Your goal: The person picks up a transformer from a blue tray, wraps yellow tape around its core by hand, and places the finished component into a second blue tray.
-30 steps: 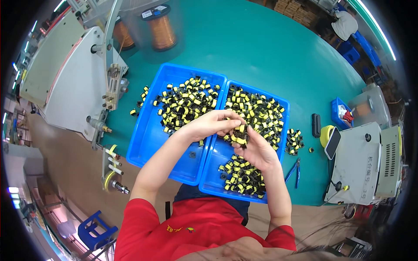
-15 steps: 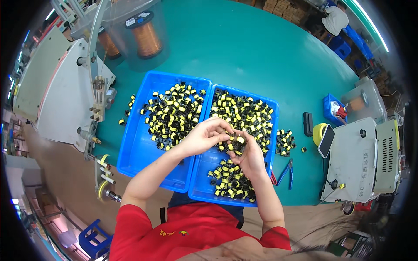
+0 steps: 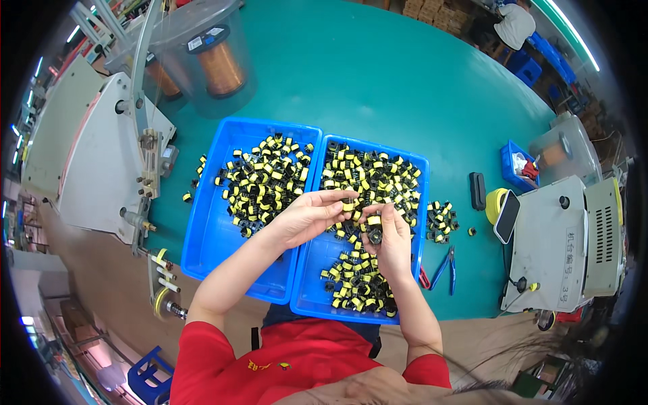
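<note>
Two blue plastic trays sit side by side, the left tray (image 3: 206,250) and the right tray (image 3: 307,290), both holding heaps of small black coil bobbins wrapped in yellow tape. Over the right tray, my right hand (image 3: 395,246) is closed around a few of these yellow-taped coils (image 3: 375,235), partly hidden by its fingers. My left hand (image 3: 307,217) reaches across the trays' shared rims. Its thumb and fingers pinch what looks like one yellow-taped coil (image 3: 347,207), hard to tell from the heap behind. A small gap separates the two hands.
Loose coils (image 3: 441,221) lie right of the trays beside blue-handled pliers (image 3: 443,268). A winding machine (image 3: 101,162) stands at left, near copper wire spools (image 3: 223,67). Another machine (image 3: 547,250), a phone (image 3: 506,217) and a black case (image 3: 477,191) are at right. A person (image 3: 514,27) sits far off.
My hands have drawn apart from where they met over the coils. The left has pulled slightly left, while the right keeps its coils and has shifted a little right and down.
</note>
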Tool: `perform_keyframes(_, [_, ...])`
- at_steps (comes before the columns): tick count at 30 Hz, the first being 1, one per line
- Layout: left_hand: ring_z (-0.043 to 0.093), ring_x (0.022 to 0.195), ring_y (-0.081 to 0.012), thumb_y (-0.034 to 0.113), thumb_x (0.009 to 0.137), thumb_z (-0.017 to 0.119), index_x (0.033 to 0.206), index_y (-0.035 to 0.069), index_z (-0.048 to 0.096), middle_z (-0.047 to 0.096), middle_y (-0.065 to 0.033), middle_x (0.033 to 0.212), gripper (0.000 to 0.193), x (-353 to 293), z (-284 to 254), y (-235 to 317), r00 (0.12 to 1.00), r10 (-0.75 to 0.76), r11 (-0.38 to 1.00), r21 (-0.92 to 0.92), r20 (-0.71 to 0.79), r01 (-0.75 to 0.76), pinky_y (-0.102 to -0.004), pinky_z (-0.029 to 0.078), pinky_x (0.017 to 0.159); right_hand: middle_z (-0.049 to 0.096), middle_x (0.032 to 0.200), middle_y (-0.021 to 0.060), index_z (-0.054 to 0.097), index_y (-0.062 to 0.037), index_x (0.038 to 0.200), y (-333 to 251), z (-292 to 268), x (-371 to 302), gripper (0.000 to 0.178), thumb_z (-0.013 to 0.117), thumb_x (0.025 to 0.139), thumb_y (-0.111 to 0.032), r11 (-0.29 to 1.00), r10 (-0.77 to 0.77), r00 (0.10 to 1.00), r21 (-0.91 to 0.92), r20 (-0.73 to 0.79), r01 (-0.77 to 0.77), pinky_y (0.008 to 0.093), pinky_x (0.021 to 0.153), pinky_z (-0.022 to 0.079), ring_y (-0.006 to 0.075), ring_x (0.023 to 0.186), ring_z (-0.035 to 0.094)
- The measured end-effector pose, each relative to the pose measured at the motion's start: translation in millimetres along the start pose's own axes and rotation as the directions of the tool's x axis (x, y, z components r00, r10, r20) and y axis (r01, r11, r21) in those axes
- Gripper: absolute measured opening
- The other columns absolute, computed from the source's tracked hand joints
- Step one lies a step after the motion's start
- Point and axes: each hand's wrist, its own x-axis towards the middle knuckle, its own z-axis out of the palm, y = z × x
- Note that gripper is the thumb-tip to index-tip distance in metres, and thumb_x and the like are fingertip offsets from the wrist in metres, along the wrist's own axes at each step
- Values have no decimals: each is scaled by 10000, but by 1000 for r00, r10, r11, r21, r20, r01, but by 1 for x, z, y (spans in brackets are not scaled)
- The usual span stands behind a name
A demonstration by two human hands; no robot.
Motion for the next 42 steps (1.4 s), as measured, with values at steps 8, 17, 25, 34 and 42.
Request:
perform_keyframes(8, [543,896,-133,84,894,535,1254,-85,436,575,-112,1073,410,0,2,7,999,-30,996,-78,9,31,-249,450,862,561,881,51,476,-31,1212,-8,11,-2,322,498,900,-110,998,14,998,59,64,-18,217,501,373,94,595,468])
perform_keyframes(17, [523,856,-117,143,881,583,1061,5,543,552,-32,925,230,-2,10,-7,990,94,914,404,-103,-44,-262,444,792,540,838,32,536,-50,1163,8,2,2,335,598,834,-33,945,-183,970,-243,162,219,218,517,393,76,578,478])
perform_keyframes(25, [484,813,-72,92,809,675,1068,24,552,541,8,899,294,-2,17,-11,942,335,696,682,-32,-224,-227,422,731,573,1011,100,511,-50,1210,11,12,-1,455,651,778,-74,688,-446,882,-572,153,447,319,864,438,199,978,557])
perform_keyframes(34, [458,722,-72,222,917,535,1268,-20,470,554,4,876,432,1,5,0,997,58,990,129,-41,-52,-205,350,612,514,1041,48,405,-57,1281,3,5,3,452,521,847,-4,978,-162,983,-119,85,172,180,524,392,37,661,462])
perform_keyframes(42, [484,744,-75,221,925,519,1156,23,533,579,-13,978,305,-4,11,-3,998,13,992,122,-59,-6,-205,348,592,521,1056,52,432,-49,1263,-5,5,0,417,510,855,-21,991,-94,989,105,116,82,189,512,359,60,682,483])
